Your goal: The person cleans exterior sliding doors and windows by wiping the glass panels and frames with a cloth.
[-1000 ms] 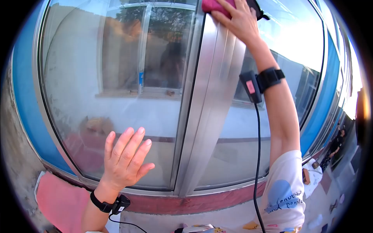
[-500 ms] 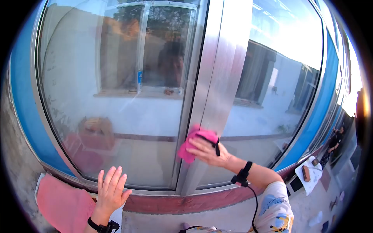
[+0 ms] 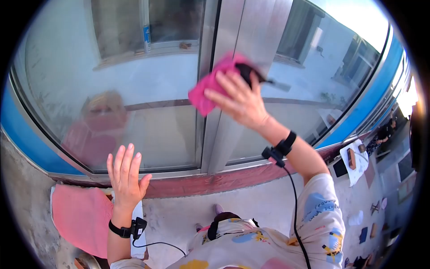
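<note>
My right hand (image 3: 239, 98) lies over a bunched pink cloth (image 3: 210, 89) with black trim, fingers spread across it. The cloth rests against the silver metal post (image 3: 228, 121) between two glass panes, overlapping the edge of the left pane (image 3: 152, 121). A black part of the cloth and a thin grey strip stick out past my fingers, blurred. My left hand (image 3: 126, 179) is raised, palm toward the window and fingers extended, holding nothing. It is near the lower metal frame of the left pane; whether it touches the glass I cannot tell.
A pink cover (image 3: 83, 215) lies over something low at the left. Blue panels (image 3: 58, 157) edge the window, above a dark red sill (image 3: 201, 186). At right, a white sheet (image 3: 354, 159) carries a brown block (image 3: 351, 159). Another person (image 3: 385, 132) is further off.
The view has tilted down, showing more floor and my clothing. My right hand and the pink cloth have moved up along the metal post. My left hand stays raised and open.
</note>
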`<state>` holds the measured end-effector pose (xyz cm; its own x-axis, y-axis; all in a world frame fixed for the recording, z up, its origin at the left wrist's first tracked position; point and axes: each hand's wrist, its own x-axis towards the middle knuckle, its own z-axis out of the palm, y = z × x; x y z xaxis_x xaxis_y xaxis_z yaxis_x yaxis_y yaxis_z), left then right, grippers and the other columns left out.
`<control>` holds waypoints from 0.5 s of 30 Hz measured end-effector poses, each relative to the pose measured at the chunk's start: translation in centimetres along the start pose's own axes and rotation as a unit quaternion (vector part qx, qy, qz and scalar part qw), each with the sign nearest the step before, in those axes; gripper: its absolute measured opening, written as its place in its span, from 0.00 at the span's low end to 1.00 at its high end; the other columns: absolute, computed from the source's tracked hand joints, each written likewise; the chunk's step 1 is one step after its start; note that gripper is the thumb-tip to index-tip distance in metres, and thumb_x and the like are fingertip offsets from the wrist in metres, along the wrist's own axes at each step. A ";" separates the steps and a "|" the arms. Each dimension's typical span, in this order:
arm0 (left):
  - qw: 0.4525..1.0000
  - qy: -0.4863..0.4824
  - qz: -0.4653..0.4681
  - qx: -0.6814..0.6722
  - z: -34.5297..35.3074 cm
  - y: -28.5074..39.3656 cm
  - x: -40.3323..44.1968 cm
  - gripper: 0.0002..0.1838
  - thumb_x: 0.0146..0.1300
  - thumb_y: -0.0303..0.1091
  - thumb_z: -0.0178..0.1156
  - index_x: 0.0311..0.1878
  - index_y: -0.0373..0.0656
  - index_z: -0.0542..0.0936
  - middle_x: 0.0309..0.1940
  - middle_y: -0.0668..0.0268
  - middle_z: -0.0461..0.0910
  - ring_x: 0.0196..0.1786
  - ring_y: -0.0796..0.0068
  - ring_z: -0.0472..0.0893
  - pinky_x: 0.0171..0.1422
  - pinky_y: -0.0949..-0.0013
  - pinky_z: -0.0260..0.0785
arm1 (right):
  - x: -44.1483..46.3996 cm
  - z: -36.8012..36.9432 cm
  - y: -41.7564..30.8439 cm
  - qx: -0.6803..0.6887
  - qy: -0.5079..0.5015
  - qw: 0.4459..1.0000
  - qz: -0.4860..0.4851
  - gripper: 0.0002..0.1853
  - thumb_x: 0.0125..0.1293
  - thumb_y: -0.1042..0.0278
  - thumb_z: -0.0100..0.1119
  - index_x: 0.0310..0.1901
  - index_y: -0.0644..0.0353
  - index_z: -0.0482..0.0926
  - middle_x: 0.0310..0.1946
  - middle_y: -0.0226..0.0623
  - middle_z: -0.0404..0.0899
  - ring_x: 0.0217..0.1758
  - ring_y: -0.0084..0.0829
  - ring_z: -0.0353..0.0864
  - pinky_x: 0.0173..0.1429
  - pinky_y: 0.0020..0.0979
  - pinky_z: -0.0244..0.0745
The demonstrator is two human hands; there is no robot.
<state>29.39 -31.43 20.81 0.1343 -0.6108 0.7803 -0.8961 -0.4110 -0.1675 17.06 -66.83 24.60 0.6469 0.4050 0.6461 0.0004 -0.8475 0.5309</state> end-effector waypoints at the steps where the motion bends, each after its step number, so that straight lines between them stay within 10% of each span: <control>1: 0.999 -0.033 -0.008 0.008 0.0 -0.1 -0.5 0.25 0.69 0.48 0.48 0.61 0.40 0.69 0.64 0.54 0.68 0.68 0.52 0.64 0.71 0.43 0.51 | -3.6 2.2 -1.6 0.036 -0.073 0.996 -0.038 0.33 0.56 0.67 0.57 0.67 0.39 0.65 0.68 0.30 0.62 0.70 0.33 0.62 0.71 0.48 0.57; 8: 0.991 -0.133 -0.020 0.017 0.1 0.7 -0.8 0.27 0.66 0.46 0.52 0.62 0.38 0.67 0.66 0.50 0.63 0.70 0.48 0.60 0.72 0.41 0.49 | -12.4 5.8 -2.6 0.084 -0.189 0.965 -0.164 0.34 0.55 0.75 0.50 0.67 0.50 0.61 0.72 0.29 0.54 0.73 0.33 0.56 0.75 0.39 0.56; 15: 0.995 -0.080 0.025 0.053 1.1 5.5 7.6 0.27 0.67 0.44 0.51 0.64 0.39 0.65 0.68 0.49 0.60 0.72 0.46 0.57 0.72 0.38 0.45 | 3.4 -10.1 16.6 0.008 0.127 0.988 -0.083 0.30 0.46 0.68 0.66 0.57 0.44 0.75 0.63 0.40 0.66 0.66 0.42 0.66 0.68 0.50 0.61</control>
<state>25.92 -39.07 25.19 0.1643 -0.7292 0.6643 -0.8547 -0.4415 -0.2732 11.54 -76.07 41.18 0.4251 0.6105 0.6682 0.1034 -0.7662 0.6342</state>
